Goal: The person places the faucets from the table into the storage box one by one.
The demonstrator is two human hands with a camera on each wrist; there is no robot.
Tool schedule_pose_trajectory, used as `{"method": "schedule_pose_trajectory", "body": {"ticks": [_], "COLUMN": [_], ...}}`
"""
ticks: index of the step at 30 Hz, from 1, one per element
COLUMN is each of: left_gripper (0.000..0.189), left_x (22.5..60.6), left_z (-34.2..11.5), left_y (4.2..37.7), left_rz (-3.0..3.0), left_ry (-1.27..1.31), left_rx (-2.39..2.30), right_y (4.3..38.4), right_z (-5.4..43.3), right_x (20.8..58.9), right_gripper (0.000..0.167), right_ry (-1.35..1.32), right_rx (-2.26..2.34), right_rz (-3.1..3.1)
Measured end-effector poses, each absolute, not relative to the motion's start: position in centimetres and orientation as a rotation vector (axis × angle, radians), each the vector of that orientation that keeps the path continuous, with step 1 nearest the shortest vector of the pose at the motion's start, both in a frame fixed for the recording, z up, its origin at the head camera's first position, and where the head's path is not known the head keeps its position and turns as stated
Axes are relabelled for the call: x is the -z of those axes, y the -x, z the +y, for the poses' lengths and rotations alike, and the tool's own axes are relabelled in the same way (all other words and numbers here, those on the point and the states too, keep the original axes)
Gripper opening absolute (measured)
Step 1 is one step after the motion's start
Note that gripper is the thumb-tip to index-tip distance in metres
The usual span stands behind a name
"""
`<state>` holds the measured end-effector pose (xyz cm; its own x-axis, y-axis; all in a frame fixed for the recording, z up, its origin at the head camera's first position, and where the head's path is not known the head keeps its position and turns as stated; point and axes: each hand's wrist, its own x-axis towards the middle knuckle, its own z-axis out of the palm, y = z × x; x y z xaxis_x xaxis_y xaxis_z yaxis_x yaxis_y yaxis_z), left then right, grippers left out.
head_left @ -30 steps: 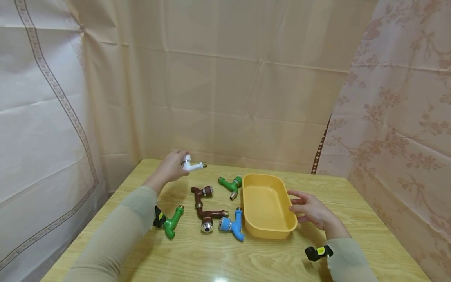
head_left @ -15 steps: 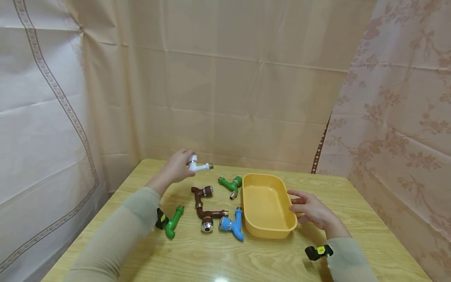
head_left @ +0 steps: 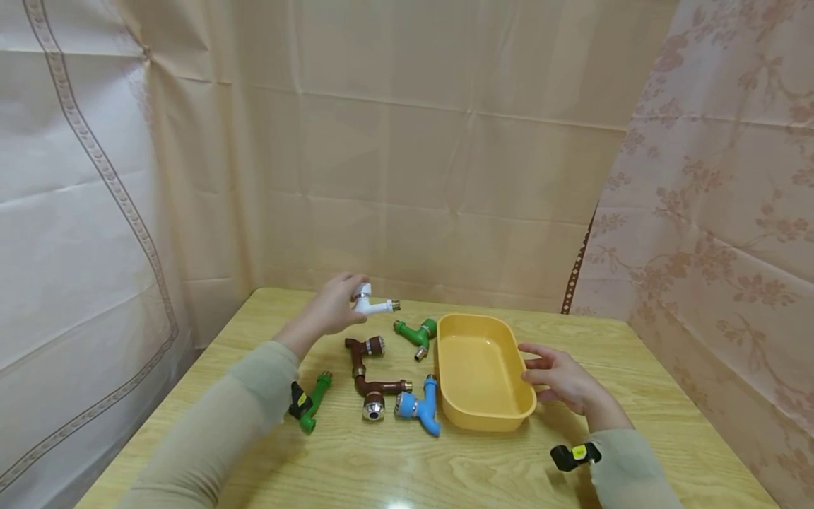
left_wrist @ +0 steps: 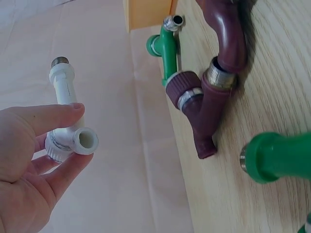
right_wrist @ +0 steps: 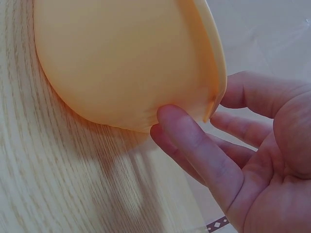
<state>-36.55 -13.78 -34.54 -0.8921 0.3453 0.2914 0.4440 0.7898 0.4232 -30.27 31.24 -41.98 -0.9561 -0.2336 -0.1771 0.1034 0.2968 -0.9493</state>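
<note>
The left hand (head_left: pixel 333 305) pinches a white tap (head_left: pixel 376 308) between thumb and fingers, holding it above the counter (head_left: pixel 496 474) near the far edge, left of the middle. The tap's brass threaded end points toward the right edge; in the left wrist view its open spout faces the camera.

The right hand (head_left: pixel 562 382) has its fingers loosely spread, the tips touching the outer wall of a yellow tray (head_left: pixel 483 422) on the side nearer the counter's right edge. The tray sits right of the middle.

Just beside the tray's far left corner lies a green tap (head_left: pixel 418 337). Near its close left corner lies a blue tap (head_left: pixel 428 410), spout toward the near edge. Left of these, an upper brown tap (head_left: pixel 357 355) has its threaded end meeting the spout of a lower brown tap (head_left: pixel 376 387); whether it goes inside is unclear. The lower one's threaded end points at the blue tap.

Closer to the left edge lies another green tap (head_left: pixel 320 392), partly hidden by the black wrist camera (head_left: pixel 300 401) on the left arm. Beyond the far edge hangs beige cloth (head_left: pixel 381 155), with flowered cloth (head_left: pixel 731 212) along the right.
</note>
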Motion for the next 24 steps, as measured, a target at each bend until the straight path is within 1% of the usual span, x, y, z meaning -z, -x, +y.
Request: {"method": "schedule_pose_trajectory", "body": {"ticks": [12,24], "left_gripper": [0.076,0.072], "left_x": [34.6,34.8], "left_z": [-11.7,-9.2], "left_y": [35.9,35.5], "left_rz": [-2.757,-2.737], "left_ry": [0.717,0.803], "left_rx": [0.730,0.743], "right_y": [30.5,30.5], "right_z": [31.3,31.3], "right_x": [42.1,42.1], "right_gripper": [0.072,0.071], "right_ry": [0.110,0.118], "right_rx": [1.705,1.703], "right_rz": [2.299,2.306]}}
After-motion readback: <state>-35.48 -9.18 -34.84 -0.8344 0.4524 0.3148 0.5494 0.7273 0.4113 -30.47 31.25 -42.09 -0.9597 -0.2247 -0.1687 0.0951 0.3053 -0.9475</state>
